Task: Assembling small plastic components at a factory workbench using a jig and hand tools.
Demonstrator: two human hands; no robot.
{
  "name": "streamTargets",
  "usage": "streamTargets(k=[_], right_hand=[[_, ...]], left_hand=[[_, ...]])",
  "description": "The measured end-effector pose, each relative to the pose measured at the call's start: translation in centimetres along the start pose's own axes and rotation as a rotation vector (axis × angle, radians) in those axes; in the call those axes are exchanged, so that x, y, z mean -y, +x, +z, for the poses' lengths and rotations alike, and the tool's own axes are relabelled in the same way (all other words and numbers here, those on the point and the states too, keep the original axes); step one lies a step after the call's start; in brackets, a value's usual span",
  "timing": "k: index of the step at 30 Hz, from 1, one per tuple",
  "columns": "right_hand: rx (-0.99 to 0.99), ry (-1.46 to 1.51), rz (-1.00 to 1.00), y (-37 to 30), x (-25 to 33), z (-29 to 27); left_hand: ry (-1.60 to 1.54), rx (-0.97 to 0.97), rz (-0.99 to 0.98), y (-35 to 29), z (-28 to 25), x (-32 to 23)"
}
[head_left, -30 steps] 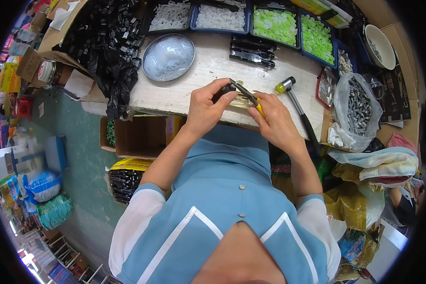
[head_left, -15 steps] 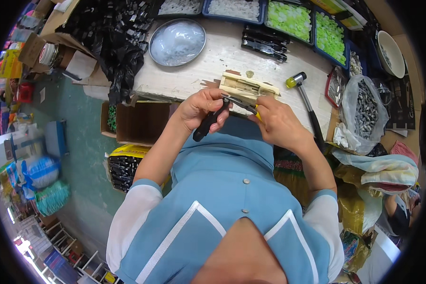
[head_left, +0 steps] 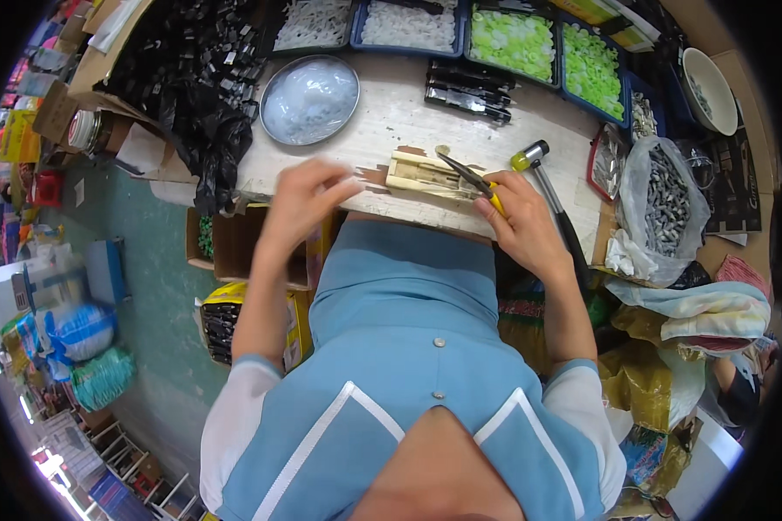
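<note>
My left hand (head_left: 308, 204) hovers near the table's front edge, left of a cream-coloured jig (head_left: 408, 178). Its fingers are stretched out, slightly blurred, with nothing visible in them. Yellow-handled long-nose pliers (head_left: 471, 178) are in my right hand (head_left: 528, 221), the dark jaws pointing up and left over the jig's right end. Part of the pliers' handle is hidden by my fingers. The jig has a long slot with metal parts in it. Just right of my right hand lies a hammer (head_left: 543, 178) with a yellow-and-black head and dark grip.
Several black handle-like pieces (head_left: 469, 91) lie behind the jig. A round metal dish (head_left: 265, 100) holds a plastic-wrapped bundle. Along the back stand trays of white parts (head_left: 408, 26) and green parts (head_left: 513, 43). A bag of grey metal parts (head_left: 666, 200) sits at right, black plastic (head_left: 208, 156) at left.
The black handle-like piece has left my left hand, which has moved left and opened. My right hand has shifted slightly right with the pliers, now turned over the jig.
</note>
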State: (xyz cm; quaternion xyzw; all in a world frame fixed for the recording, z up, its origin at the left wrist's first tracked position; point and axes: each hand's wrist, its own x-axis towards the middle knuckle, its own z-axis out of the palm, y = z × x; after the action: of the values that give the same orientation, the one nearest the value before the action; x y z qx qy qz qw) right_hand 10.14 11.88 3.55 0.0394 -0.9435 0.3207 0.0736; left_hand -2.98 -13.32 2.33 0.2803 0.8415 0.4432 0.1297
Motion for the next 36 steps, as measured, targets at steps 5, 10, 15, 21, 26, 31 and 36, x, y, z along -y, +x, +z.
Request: streamTargets(k=[5,10,15,21,26,31,36], right_hand=[[-0.062,0.0,0.028,-0.4,0.2,-1.0],[-0.1,-0.035,0.08,-1.6,-1.6,-1.5],[-0.139,-0.018,0.132,-1.6,-2.3,-1.3],[-0.167,0.03,0.118,0.9,-1.0,-0.4],[-0.132,0.039,0.022,2.7,0.2,0.4],[-0.066,0.035,0.034,2.7,1.0,0.2],[-0.035,0.021,0.057,2.3,1.6,-0.2]], left_hand=[[0.381,-0.146,0.586,11.5,9.5,-2.6],[0.634,-0.071,0.575,14.2,13.2,-2.8],[0.083,-0.027,0.4,12.8,8.7,-1.4],[-1.162,0.118,-0.093,8.0,3.5,-2.1],[-0.984,0.118,-0.161,4.2,5.3,-3.3],[-0.98,0.185,-0.13,3.2,5.3,-3.5],[-0.852,0.101,-0.086,3.2,5.5,-3.6]])
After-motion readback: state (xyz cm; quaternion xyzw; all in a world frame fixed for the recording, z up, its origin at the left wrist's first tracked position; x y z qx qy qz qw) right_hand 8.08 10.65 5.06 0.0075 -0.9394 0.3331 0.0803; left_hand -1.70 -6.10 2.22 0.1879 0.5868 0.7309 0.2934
